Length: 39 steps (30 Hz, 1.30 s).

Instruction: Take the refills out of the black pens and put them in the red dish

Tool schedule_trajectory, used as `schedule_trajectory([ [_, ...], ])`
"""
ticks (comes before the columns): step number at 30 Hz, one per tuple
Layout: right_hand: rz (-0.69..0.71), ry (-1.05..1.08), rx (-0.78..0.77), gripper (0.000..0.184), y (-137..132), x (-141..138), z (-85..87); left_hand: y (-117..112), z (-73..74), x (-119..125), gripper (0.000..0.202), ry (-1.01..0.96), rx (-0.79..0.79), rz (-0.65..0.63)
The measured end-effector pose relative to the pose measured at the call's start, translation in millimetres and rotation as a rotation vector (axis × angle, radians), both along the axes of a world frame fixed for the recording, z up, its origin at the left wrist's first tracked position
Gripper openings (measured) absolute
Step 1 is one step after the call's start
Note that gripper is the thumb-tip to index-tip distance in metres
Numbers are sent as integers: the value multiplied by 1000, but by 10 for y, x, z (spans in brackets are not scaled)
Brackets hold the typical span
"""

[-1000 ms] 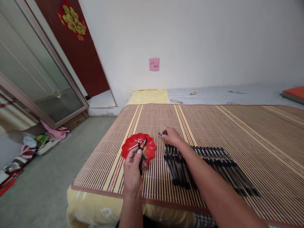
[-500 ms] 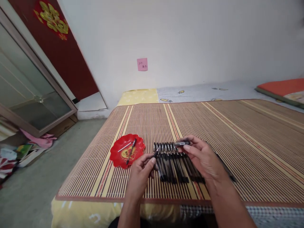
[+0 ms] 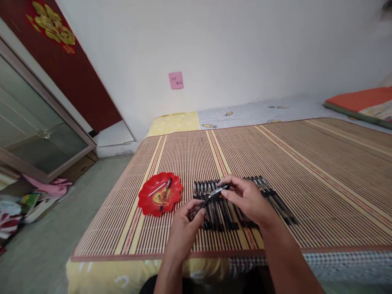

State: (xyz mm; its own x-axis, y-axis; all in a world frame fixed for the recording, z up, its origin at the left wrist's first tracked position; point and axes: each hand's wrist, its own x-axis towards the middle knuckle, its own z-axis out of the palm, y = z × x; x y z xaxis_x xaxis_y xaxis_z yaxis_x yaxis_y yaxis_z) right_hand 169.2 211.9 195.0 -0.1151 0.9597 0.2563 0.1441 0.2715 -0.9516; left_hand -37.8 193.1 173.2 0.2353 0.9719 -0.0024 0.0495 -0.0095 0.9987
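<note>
My left hand [image 3: 185, 220] pinches the dark barrel of a pen [image 3: 207, 201], its tip end pointing up and to the right. Between the fingers of my right hand [image 3: 246, 198] is a clear and black pen cap [image 3: 218, 190]. Cap and pen tip meet in one line; how far the cap covers the tip I cannot tell. Beneath both hands lie several black pens [image 3: 218, 214] side by side, with a row of loose caps [image 3: 203, 188] above them. Farther right, several more pens [image 3: 280, 204] lie slanted, with caps at their upper ends. My right hand hides part of the row.
On the left of the striped mat [image 3: 122, 212] sits a red scalloped plate [image 3: 144, 204] holding a black pen [image 3: 165, 195] and a thin white stick [image 3: 157, 189]. The bed's front edge runs close to me. Folded orange bedding [image 3: 352, 100] lies at the far right.
My right hand has brought the cap down and left onto the pen's tip end, where before they were apart. The view has shifted slightly to the right.
</note>
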Motion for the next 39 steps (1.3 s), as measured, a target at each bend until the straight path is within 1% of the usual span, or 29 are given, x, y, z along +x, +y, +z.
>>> schedule_trajectory([
  [3,12,-48,4,13,-12,-5,2,-11,15,1,23,32,11,-7],
  [8,4,11,-34,18,-17,-29,-12,-36,20,12,23,33,-10,-8],
  [13,11,31,-23,20,-29,-54,-4,-50,31,44,23,-129,-60,-63],
  [18,74,93,-60,26,-49,-81,38,-71,67,60,27,-276,-97,-133],
  [22,92,189,-71,33,-56,-117,52,-93,85,69,32,-324,-131,-172],
  [25,108,221,-61,34,-62,-142,52,-103,78,81,34,-347,-153,-191],
  [28,121,227,-55,33,-67,-164,47,-104,60,97,36,-393,-162,-206],
  [32,123,210,-44,31,-62,-190,42,-98,49,112,33,-463,-162,-217],
  [39,89,132,-25,32,-63,-227,68,-102,40,137,31,-541,-184,-194],
])
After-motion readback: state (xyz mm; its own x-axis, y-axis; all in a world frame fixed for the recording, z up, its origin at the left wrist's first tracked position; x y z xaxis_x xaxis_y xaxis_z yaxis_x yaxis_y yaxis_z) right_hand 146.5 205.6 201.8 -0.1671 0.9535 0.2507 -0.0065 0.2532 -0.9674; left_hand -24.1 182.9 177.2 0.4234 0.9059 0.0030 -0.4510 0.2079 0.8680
